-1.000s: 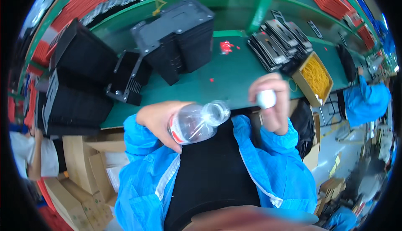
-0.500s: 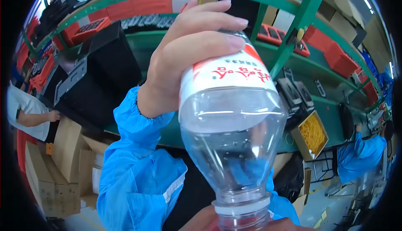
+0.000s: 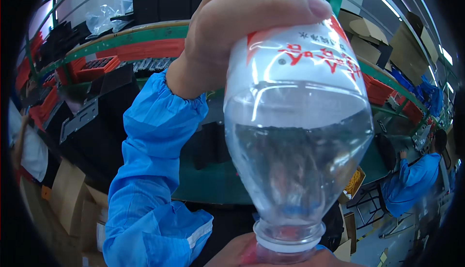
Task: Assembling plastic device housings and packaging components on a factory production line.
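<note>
A clear plastic water bottle (image 3: 300, 146) with a white and red label is tipped neck-down, close in front of me. My left hand (image 3: 256, 20) is closed round its base end at the top, and the blue sleeve (image 3: 150, 170) reaches up from the lower left. Water fills the bottle's tapered shoulder down to its neck (image 3: 289, 235). Skin and a patch of red show beside the neck at the lower edge; I cannot make out whether my right hand is there. The end of the neck is out of sight.
A green workbench (image 3: 208, 182) stands behind the bottle, with black cases (image 3: 92, 121) at left. Red trays (image 3: 99, 68) sit on the rack. Open cardboard boxes (image 3: 68, 194) stand lower left. A person in white is at far left; another in blue (image 3: 411, 184) sits at right.
My left hand and the bottle have moved up and to the right, and the bottle looms larger. The water line sits higher in the picture. The whole view has shifted upward.
</note>
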Demonstrator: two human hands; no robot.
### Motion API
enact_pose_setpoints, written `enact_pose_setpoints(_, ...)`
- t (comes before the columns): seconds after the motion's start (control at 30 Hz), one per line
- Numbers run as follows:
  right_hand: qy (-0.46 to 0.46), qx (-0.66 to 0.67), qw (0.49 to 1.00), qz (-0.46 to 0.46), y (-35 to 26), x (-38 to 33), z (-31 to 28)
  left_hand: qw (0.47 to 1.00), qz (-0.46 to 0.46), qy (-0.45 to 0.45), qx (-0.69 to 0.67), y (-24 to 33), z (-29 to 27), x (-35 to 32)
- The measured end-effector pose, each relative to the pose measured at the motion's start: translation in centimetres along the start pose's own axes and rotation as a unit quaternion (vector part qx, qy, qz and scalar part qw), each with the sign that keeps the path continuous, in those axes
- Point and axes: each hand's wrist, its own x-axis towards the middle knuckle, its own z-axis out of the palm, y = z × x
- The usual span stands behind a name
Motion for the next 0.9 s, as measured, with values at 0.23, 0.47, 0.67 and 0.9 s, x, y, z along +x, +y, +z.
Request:
enact_pose_setpoints(0.23,0.001,0.005,1.0,0.018,-0.3,0.0,0.0,0.998,0.05,0.017,-0.017,-1.4,1.7,3.6)
enact_pose_setpoints(0.47,-0.015,0.015,1.0,0.009,0.4,0.5,-0.2,0.981,0.109,0.123,-0.099,-1.5,3.4,7.3)
enact_pose_setpoints(0.67,-0.013,0.022,1.0,-0.001,1.2,-0.1,-0.3,0.983,0.147,0.085,-0.073,-1.4,4.5,6.6)
enact_pose_setpoints(0.9,-0.009,0.089,0.995,0.05,-1.8,-1.7,-0.9,0.987,-0.074,-0.092,-0.108,1.9,4.8,-5.1)
